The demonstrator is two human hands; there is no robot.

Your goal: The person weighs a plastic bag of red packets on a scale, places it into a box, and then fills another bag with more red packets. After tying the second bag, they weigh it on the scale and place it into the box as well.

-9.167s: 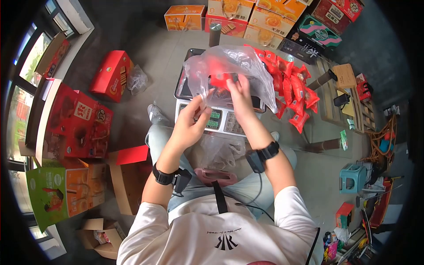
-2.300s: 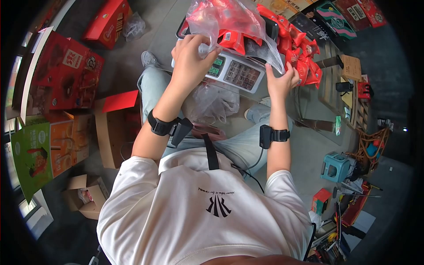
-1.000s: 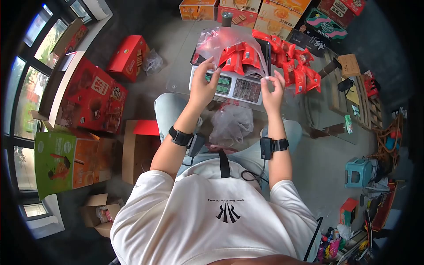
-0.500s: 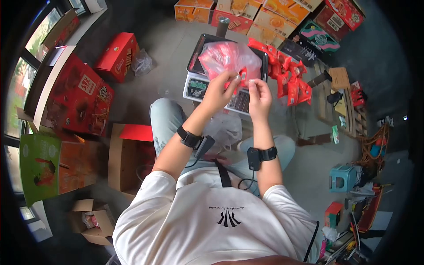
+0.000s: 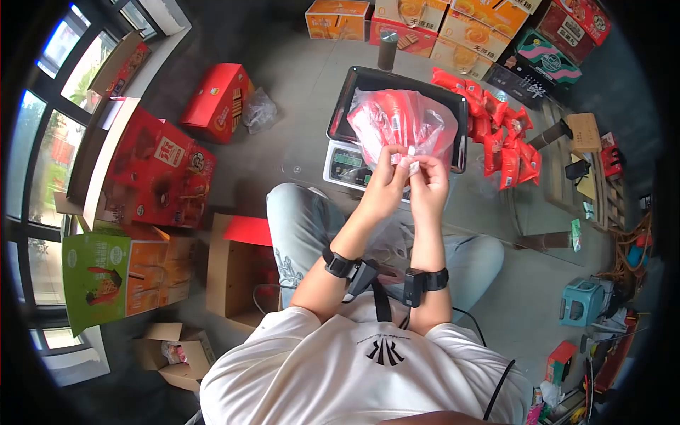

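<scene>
A clear plastic bag point(image 5: 397, 120) filled with red packets lies on a black tray point(image 5: 338, 117) on top of a white digital scale point(image 5: 348, 164). At the near edge of the bag, my left hand point(image 5: 384, 180) pinches the gathered plastic between thumb and fingers. My right hand point(image 5: 429, 183) is closed on the same bag edge, its fingertips meeting those of the left. The exact fold between the fingers is too small to make out. Several loose red packets point(image 5: 506, 134) lie in a pile to the right of the tray.
The scale stands on a glass table point(image 5: 301, 152). Stacked cartons point(image 5: 467, 32) line the far side. Red boxes point(image 5: 216, 103) and an open cardboard box point(image 5: 234, 283) stand to the left. A blue stool point(image 5: 581, 303) is at the right, and a crumpled plastic bag point(image 5: 259, 111) lies beyond my left knee.
My hands have come together, and their fingertips now meet at the bag's edge. The whole view has shifted, so the surroundings appear farther right and lower.
</scene>
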